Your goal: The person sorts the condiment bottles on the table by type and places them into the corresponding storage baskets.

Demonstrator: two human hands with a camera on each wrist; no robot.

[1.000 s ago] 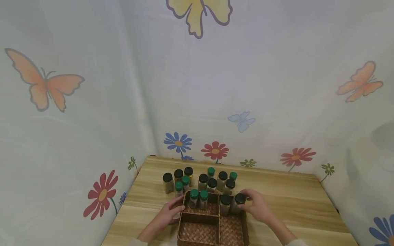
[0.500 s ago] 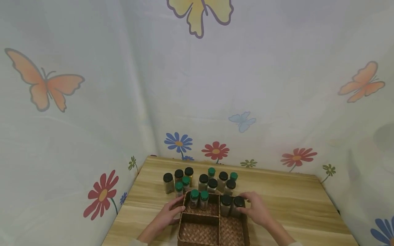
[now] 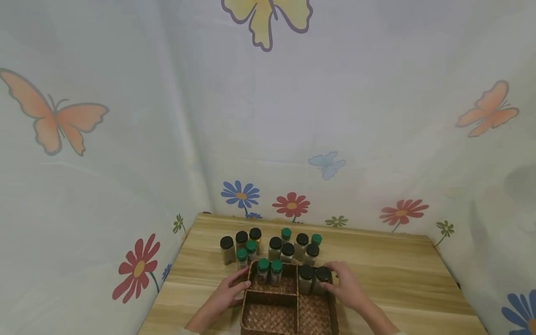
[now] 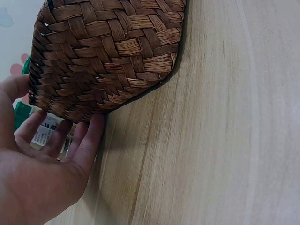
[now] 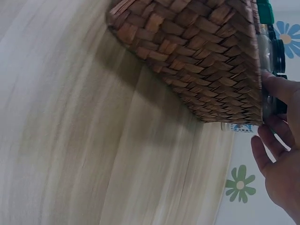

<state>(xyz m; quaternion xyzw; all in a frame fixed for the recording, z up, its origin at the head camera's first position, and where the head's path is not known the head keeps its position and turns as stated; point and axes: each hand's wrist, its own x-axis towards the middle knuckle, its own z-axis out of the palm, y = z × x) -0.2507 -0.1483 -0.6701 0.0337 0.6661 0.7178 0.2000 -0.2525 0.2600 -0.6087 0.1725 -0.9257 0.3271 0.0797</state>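
Observation:
A woven basket with compartments sits on the wooden table. My left hand holds its back left corner, thumb at the rim and fingers on the outer wall. My right hand pinches a black-capped spice jar between thumb and fingers, at the back of the right compartment. Another black-capped jar stands upright close beside it. Two green-capped jars occupy the back left compartment. From the right wrist, the basket's wall hides most of the held jar.
Behind the basket, several black- and green-capped jars stand in a left group and a right group. Bare wooden tabletop extends to the right. A printed fabric wall rises at the table's back edge.
My right hand has brought the black-capped jar slightly left and lower, close against its neighbour. My left hand keeps its place on the basket. The head view has shifted slightly.

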